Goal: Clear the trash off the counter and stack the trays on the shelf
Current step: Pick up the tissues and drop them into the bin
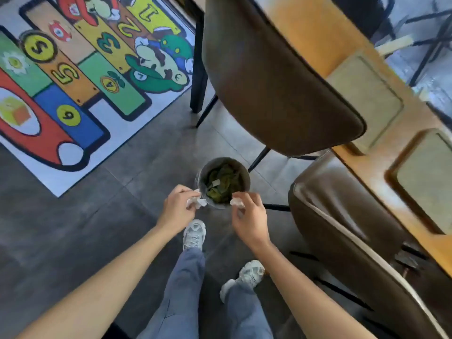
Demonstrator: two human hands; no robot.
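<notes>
A small round trash bin [244, 178] stands on the grey floor, lined with a bag and holding green scraps. My left hand [176, 209] hovers at the bin's near left rim, closed on a crumpled white tissue [197, 202]. At the near right rim my right hand [250, 217] grips a second crumpled white tissue [236, 201]. Two pale trays [364, 96] [425, 182] lie on the wooden counter [315, 37] at the right.
Two dark brown chairs [276, 79] [354, 231] stand between the bin and the counter. A colourful numbered play mat [73, 77] covers the floor at the upper left. My legs and white shoes [194, 234] are just behind the bin.
</notes>
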